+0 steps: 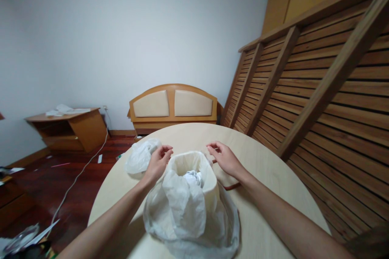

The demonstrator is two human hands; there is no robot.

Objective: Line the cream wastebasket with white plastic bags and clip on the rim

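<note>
A container [209, 174] stands on the round table, lined with a translucent white plastic bag [185, 210]. The bag's edge is folded over the rim and spreads out around the base on my side. Crumpled white material [193, 177] lies inside the opening. My left hand [159, 162] hovers at the far left of the rim, fingers bent and slightly apart, with nothing visible in it. Opposite, beyond the right rim, my right hand [223, 158] has loosely curled fingers, the thumb apart, and appears empty. A crumpled white plastic bag [141, 156] lies beside my left hand.
A reddish-brown strap or handle [232, 186] shows on the table [273, 202] under my right forearm. A slatted wooden frame [304, 101] leans along the right. Behind are a padded headboard [173, 103] and a low wooden cabinet [88, 129]; a white cable [80, 174] crosses the floor.
</note>
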